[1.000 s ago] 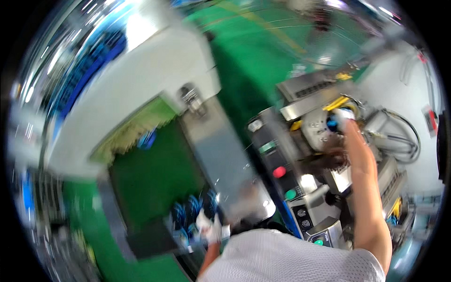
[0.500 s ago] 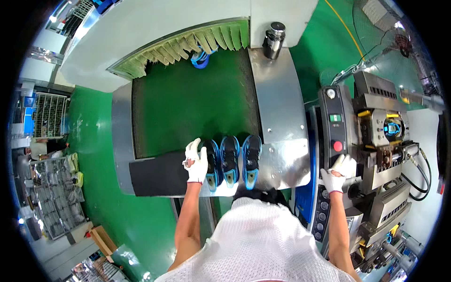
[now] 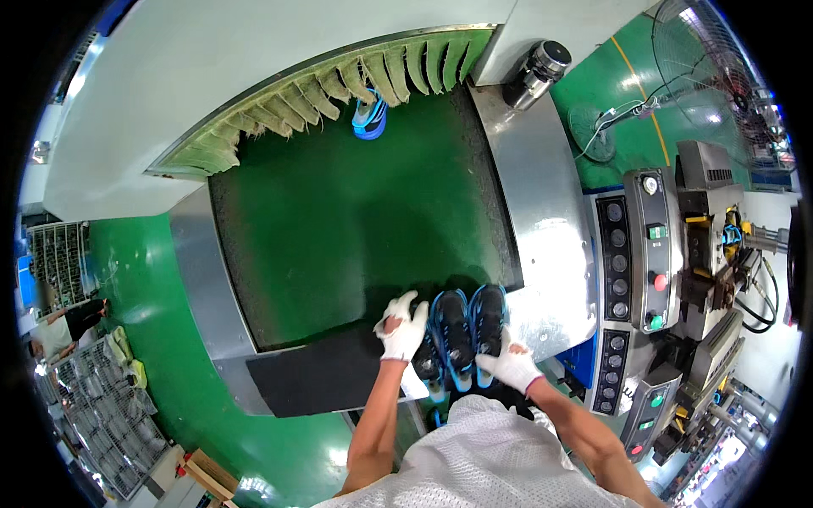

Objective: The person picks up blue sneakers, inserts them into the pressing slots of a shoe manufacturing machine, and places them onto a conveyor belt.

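Three black sneakers with bright blue edges stand side by side at the near end of a green conveyor belt (image 3: 339, 237): a left sneaker (image 3: 428, 364), a middle sneaker (image 3: 453, 330) and a right sneaker (image 3: 488, 317). My left hand (image 3: 403, 328), in a white work glove with bare skin showing at a gap, rests against the outer side of the left sneaker, fingers apart. My right hand (image 3: 513, 366), gloved alike, grips the heel end of the right sneaker, its thumb over the heel and its fingers along the outer side. Some fingertips are hidden.
Another blue shoe (image 3: 369, 123) sits under the fringed curtain (image 3: 322, 93) of the machine opening. A steel flask (image 3: 538, 74) stands on the right metal ledge. Control panels (image 3: 652, 245) and a pressing machine (image 3: 711, 245) are at right; a fan (image 3: 711, 68) stands beyond.
My right hand has come left from the control panel onto the right sneaker. My left hand stays by the left sneaker. The view has shifted, and the farther shoe shows more below the curtain.
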A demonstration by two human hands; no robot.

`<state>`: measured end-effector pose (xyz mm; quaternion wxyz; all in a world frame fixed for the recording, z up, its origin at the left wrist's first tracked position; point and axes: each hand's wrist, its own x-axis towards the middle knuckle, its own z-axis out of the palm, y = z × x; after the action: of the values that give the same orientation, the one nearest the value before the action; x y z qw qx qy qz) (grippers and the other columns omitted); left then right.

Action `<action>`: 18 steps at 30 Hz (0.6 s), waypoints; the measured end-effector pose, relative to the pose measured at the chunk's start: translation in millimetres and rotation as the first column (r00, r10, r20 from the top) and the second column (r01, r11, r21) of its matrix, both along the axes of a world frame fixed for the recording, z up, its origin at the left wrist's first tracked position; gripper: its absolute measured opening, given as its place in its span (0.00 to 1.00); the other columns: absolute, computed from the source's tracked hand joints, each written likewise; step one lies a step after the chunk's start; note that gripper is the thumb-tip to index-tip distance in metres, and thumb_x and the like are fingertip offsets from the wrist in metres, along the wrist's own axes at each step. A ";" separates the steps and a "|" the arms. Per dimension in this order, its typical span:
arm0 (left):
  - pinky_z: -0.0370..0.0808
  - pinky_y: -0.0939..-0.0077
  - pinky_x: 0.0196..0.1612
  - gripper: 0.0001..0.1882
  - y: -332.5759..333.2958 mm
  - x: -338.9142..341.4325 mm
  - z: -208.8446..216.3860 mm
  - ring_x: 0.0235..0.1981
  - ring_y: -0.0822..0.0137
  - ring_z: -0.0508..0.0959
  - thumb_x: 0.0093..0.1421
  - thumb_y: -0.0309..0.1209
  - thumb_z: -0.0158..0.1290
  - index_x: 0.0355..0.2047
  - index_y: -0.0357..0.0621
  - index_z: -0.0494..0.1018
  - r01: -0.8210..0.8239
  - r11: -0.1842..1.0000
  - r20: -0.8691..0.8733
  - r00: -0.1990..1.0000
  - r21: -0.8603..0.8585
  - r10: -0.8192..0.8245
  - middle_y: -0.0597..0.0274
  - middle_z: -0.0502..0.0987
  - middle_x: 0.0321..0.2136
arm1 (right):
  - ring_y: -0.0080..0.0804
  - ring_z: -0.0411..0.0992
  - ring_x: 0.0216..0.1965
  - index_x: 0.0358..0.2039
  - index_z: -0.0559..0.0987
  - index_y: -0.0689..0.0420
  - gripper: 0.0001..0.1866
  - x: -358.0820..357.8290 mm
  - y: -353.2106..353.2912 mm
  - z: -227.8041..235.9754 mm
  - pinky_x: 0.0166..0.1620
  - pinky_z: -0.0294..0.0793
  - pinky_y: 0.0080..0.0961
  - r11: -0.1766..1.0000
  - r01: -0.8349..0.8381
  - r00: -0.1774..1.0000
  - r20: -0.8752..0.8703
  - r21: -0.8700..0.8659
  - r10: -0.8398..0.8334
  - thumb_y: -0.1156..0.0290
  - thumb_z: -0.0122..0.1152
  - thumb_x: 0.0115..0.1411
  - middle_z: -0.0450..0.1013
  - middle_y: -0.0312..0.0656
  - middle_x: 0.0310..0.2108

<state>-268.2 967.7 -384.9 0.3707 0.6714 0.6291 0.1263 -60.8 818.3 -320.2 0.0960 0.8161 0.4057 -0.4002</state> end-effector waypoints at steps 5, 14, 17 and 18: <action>0.74 0.53 0.52 0.17 22.0 -48.6 -7.8 0.49 0.46 0.78 0.62 0.38 0.58 0.48 0.43 0.77 0.153 0.981 0.013 0.988 -0.122 -0.152 0.47 0.79 0.45 | 0.48 0.71 0.60 0.69 0.56 0.60 0.50 -16.0 41.2 34.4 0.64 0.65 0.36 0.989 0.083 0.885 -0.447 -0.123 -0.130 0.50 0.69 0.54 0.74 0.56 0.55; 0.65 0.54 0.63 0.21 382.6 -77.5 -24.4 0.58 0.50 0.72 0.64 0.26 0.48 0.58 0.44 0.71 0.393 0.611 -0.434 0.897 0.688 -0.088 0.56 0.75 0.55 | 0.38 0.66 0.66 0.68 0.61 0.66 0.32 107.3 -51.1 24.4 0.64 0.69 0.33 0.823 0.550 0.804 -0.359 0.144 -0.474 0.69 0.58 0.68 0.66 0.52 0.65; 0.71 0.52 0.56 0.20 510.2 -146.5 -11.1 0.56 0.45 0.75 0.67 0.40 0.45 0.54 0.47 0.78 0.226 0.914 -0.851 0.489 0.337 0.193 0.43 0.78 0.51 | 0.38 0.69 0.63 0.67 0.63 0.67 0.33 153.0 -117.5 32.7 0.60 0.71 0.32 0.560 0.819 0.567 -0.315 0.122 -0.761 0.66 0.61 0.66 0.68 0.52 0.63; 0.71 0.48 0.56 0.29 534.0 -140.9 -4.0 0.53 0.47 0.77 0.68 0.53 0.43 0.53 0.43 0.77 -0.065 0.916 -0.653 0.681 0.397 0.331 0.46 0.79 0.51 | 0.37 0.70 0.62 0.67 0.63 0.66 0.35 154.1 -134.7 50.9 0.60 0.72 0.32 0.549 0.830 0.557 -0.119 0.099 -0.822 0.65 0.62 0.64 0.70 0.52 0.62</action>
<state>-409.1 1501.7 -388.9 -0.0381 0.6482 0.7605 0.0061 93.2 683.6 -269.4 -0.1741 0.9034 0.0052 -0.3917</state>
